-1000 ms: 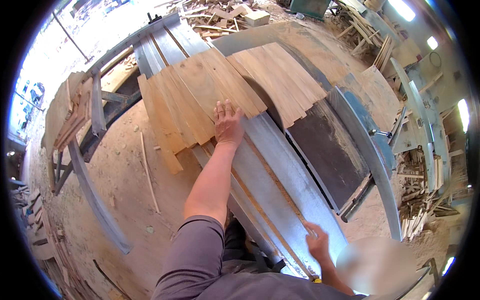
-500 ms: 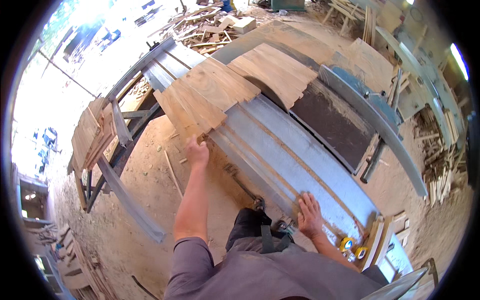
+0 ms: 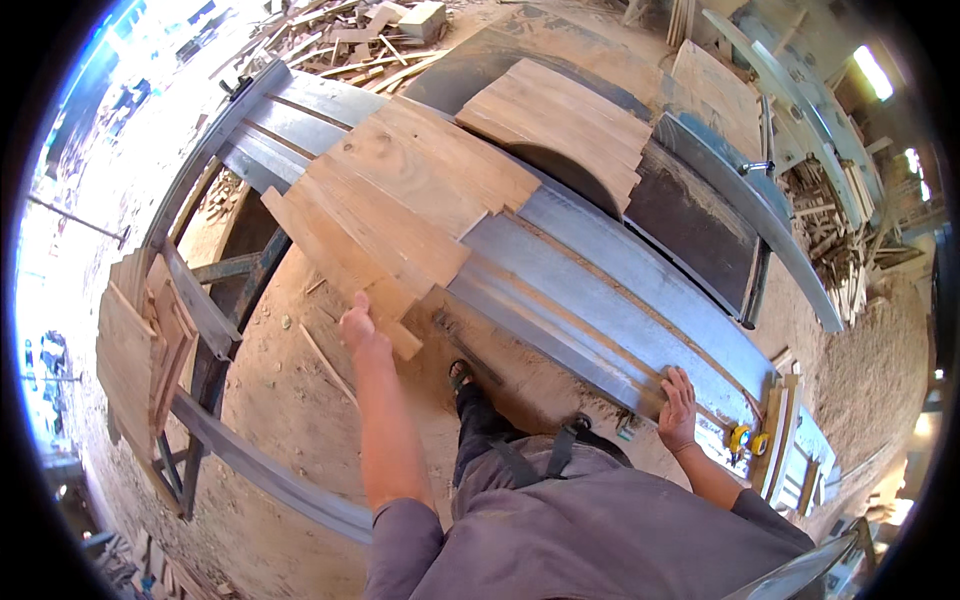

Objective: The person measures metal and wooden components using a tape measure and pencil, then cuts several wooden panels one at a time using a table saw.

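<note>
My left hand (image 3: 364, 328) is closed at the near edge of a light wooden plank (image 3: 385, 295), its thumb on the wood; the fingers underneath are hidden. That plank juts out from a group of boards (image 3: 400, 190) laid side by side across the metal sliding table (image 3: 590, 300). My right hand (image 3: 678, 408) rests with fingers outstretched on the table's near edge, holding nothing. Beyond the boards, another set of wooden boards (image 3: 560, 125) lies over the dark saw bench.
Two yellow tape measures (image 3: 748, 441) sit by wooden strips (image 3: 780, 440) at the table's right end. A metal fence (image 3: 745, 215) crosses the dark bench surface (image 3: 690, 225). At left, stacked boards (image 3: 145, 345) stand on a frame. Scrap wood (image 3: 350, 40) is heaped behind.
The view has shifted and turned. My left hand has drawn nearer to me with the plank's end, which now juts out past the other boards. My right hand stays on the table edge.
</note>
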Tool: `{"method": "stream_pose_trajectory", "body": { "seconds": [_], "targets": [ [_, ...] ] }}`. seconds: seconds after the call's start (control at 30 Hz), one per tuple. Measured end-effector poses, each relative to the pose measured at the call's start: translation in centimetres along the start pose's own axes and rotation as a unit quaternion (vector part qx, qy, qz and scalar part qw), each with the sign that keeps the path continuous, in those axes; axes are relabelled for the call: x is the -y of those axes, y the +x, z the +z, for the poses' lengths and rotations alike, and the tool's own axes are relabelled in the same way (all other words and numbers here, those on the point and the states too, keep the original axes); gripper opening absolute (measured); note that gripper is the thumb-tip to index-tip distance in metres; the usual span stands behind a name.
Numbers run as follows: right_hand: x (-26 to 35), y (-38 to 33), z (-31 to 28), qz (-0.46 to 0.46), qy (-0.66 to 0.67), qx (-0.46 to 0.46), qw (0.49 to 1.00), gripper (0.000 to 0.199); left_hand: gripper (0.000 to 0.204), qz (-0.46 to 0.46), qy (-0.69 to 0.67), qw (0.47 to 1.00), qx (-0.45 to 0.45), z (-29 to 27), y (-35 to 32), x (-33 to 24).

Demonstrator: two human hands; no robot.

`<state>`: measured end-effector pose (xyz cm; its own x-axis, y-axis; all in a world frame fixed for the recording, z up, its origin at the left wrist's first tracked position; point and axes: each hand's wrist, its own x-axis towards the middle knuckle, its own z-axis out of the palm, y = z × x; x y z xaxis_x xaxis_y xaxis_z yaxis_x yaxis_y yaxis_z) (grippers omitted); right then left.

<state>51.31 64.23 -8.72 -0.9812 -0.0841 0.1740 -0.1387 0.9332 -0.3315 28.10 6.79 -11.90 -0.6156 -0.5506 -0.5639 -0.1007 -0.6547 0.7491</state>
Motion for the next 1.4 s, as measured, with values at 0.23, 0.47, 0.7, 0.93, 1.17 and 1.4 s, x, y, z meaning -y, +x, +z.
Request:
{"method": "stream_pose_trajectory", "body": {
  "seconds": [0.23,0.47,0.7,0.93,1.17,1.4],
  "targets": [
    [18.7,9.9,1.0,0.144,0.284,0.032,0.947,0.050,0.038,-0.017,0.060,0.995,0.071,-9.3,1.9,-10.4],
    [27.7,27.3,7.7,0.183,0.911,0.123,0.350,0.050,0.041,-0.018,0.172,0.979,0.103,-12.9,-2.6,-19.0],
    [28.3,31.4,3.3,0.265,0.849,0.200,0.410,0.034,0.048,-0.008,0.203,0.965,0.167,-11.1,-7.3,-22.1],
    [28.4,33.8,1.9,0.216,0.848,0.252,0.414,0.024,0.049,0.056,0.244,0.942,0.222,-10.8,-9.9,-23.3],
    [28.9,35.0,1.4,0.192,0.850,0.230,0.435,0.021,0.068,0.080,0.136,0.982,0.103,-10.7,-8.6,-24.0],
    [32.1,38.5,-1.7,0.215,0.875,0.256,0.351,0.034,0.041,0.058,0.029,0.979,0.194,-10.8,-7.5,-29.7]
  ]
}}
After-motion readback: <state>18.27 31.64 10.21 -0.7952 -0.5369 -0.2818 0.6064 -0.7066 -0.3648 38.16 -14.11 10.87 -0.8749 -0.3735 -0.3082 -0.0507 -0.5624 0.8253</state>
